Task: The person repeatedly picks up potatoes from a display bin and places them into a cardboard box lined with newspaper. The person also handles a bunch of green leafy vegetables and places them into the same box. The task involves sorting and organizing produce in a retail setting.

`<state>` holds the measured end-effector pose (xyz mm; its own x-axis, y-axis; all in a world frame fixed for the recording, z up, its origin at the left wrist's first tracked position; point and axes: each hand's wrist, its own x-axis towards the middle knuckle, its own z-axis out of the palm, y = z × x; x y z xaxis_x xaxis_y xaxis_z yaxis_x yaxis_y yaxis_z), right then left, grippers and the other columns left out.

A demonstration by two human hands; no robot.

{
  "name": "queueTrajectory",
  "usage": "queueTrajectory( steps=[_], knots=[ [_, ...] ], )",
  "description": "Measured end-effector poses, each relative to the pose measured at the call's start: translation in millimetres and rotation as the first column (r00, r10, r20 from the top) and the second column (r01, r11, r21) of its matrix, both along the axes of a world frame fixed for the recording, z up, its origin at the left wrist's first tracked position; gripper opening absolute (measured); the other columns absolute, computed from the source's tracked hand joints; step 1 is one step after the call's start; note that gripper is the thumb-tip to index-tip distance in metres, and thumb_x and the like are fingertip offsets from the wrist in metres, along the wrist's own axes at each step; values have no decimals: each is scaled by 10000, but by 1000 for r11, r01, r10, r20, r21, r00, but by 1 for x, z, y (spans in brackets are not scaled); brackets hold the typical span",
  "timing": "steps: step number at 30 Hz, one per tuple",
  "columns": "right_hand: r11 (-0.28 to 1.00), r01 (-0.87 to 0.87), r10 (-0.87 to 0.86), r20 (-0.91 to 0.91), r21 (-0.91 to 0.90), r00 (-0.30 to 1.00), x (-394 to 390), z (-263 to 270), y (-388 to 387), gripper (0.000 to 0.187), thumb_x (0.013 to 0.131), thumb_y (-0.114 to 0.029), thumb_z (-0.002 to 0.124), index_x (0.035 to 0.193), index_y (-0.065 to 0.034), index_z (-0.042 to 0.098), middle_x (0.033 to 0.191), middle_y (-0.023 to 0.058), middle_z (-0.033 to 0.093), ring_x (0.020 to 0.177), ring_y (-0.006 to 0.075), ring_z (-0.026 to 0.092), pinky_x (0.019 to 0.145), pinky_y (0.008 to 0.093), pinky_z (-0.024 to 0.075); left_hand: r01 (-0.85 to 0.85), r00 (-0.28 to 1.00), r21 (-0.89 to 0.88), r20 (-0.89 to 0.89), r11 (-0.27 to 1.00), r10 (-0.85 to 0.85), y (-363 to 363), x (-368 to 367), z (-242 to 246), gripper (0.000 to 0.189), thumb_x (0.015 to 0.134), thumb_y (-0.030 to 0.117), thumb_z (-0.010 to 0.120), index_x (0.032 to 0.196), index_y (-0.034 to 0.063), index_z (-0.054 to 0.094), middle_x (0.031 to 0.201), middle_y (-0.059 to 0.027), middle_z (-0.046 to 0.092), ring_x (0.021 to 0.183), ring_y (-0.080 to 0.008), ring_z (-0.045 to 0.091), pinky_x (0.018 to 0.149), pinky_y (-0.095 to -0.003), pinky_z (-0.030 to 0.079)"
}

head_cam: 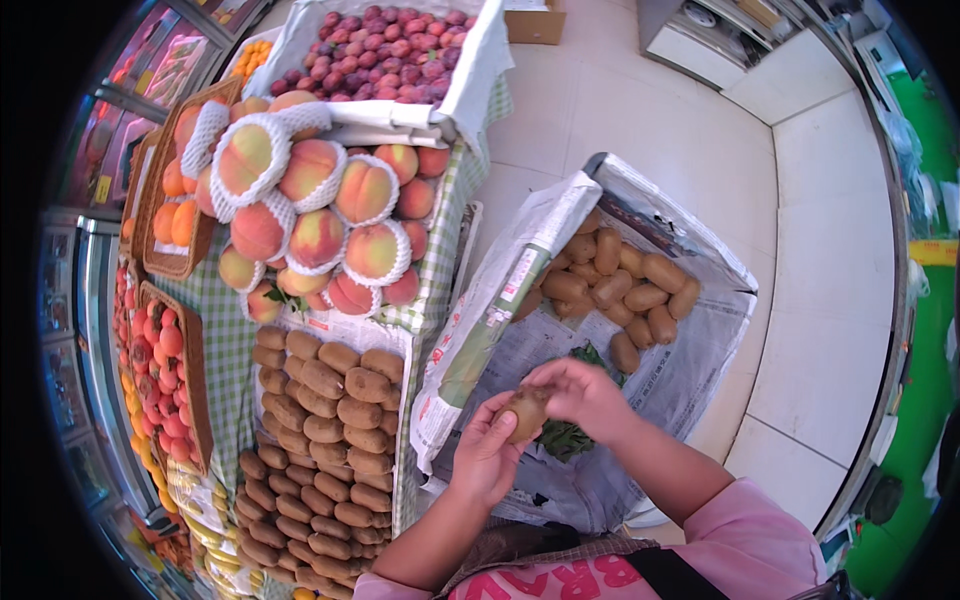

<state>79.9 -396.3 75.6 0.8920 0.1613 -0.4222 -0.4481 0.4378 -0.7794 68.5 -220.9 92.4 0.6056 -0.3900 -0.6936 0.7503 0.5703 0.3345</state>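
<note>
My left hand grips a brown kiwifruit over a box lined with newspaper. The fingers of my right hand reach the fruit's upper end; whether they pinch it or only touch it is hard to tell. Beneath my hands lies a heap of green leaves, partly covered by them. Loose kiwifruit are piled in the far part of the box. To the left, rows of stacked kiwifruit sit on a display stand.
Peaches in white foam nets are heaped behind the stacked rows. A paper-lined crate of plums stands beyond them. Baskets of red fruit and orange fruit line the far left. A white counter borders the right side.
</note>
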Motion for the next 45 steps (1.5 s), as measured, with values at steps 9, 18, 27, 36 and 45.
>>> queueTrajectory(
  steps=[9, 18, 27, 36, 45],
  knots=[
    [650, 559, -708, -143, -514, 692, 68, -314, -20, 275, 818, -130, 615, 1053, -36, 508, 979, 58, 589, 834, 172, 574, 662, 326, 486, 37, 987, -86, 159, 996, -23, 26, 2, 40, 488, 798, -45, 612, 1246, 35, 436, 1188, -92, 510, 1085, -196, 517, 895, -330, 442],
    [797, 586, -594, -371, -147, 714, 58, -209, 47, 291, 818, -131, 616, 1068, -32, 504, 1000, 68, 593, 848, 186, 585, 680, 329, 497, -298, 836, 275, 538, 914, 111, 132, -14, 62, 545, 735, -68, 676, 1199, 74, 428, 1264, -107, 451, 1170, -187, 444, 1003, -335, 343],
    [711, 462, -541, 6, -530, 841, -15, -84, 9, 368, 817, -134, 614, 1134, -5, 477, 1049, 84, 545, 895, 173, 543, 775, 295, 455, -513, 852, 792, 517, 331, 85, 311, 38, 17, 453, 755, 24, 668, 1157, 1, 461, 1074, -96, 540, 994, -162, 527, 862, -286, 436],
    [819, 305, -93, 411, -487, 907, 73, 108, 131, 664, 670, -204, 693, 1244, -15, 419, 1059, 112, 525, 959, 217, 548, 871, 347, 447, -148, 972, 936, 197, 320, -125, 386, 87, -102, 401, 735, 227, 701, 1032, -2, 558, 863, -104, 619, 752, -189, 598, 708, -308, 473],
    [443, -348, 733, 110, -826, 672, 176, -27, 366, 592, 647, -268, 752, 1135, -42, 504, 1014, 161, 591, 955, 274, 582, 825, 370, 470, -38, 948, 949, 133, 313, -288, 392, 95, -125, 435, 768, 290, 690, 1045, -20, 563, 847, -102, 619, 763, -176, 577, 719, -310, 463]
  ],
)
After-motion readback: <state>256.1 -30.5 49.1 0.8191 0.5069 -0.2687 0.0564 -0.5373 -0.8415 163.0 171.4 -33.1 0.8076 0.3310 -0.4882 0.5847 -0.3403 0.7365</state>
